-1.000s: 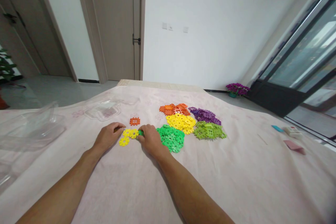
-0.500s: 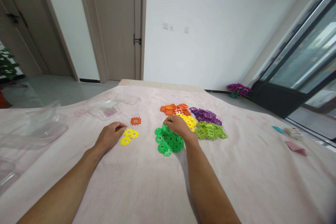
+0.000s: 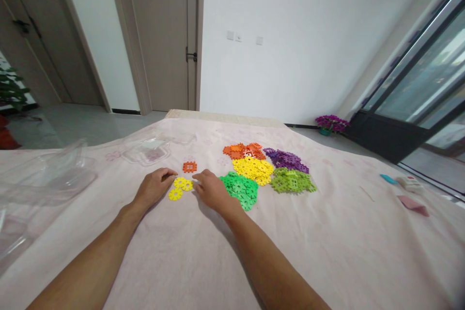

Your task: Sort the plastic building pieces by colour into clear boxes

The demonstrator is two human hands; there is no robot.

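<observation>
Three yellow flower-shaped plastic discs [image 3: 176, 194] lie close together on the cloth between my hands. My left hand [image 3: 155, 188] rests at their left, fingers curled together, with nothing visible in them. From the right, my right hand [image 3: 213, 191] reaches to the edge of the discs, its index finger and thumb slightly apart; I see nothing held. Just beyond the discs is an orange square lattice piece [image 3: 189, 167]. A pile of green flower discs [image 3: 241, 188] is partly covered by my right hand. Behind it sits a pile of yellow discs [image 3: 253, 169].
Piles of orange pieces [image 3: 236, 151], purple pieces [image 3: 286, 160] and lime lattice pieces [image 3: 293, 181] lie farther back and right. Clear plastic containers [image 3: 54, 174] stand at left. A pink cloth [image 3: 413, 205] and a white box [image 3: 410, 184] lie at far right.
My right hand has moved left from over the green pile to beside the three yellow discs, uncovering much of the yellow and green piles. My left hand has stayed nearly in place.
</observation>
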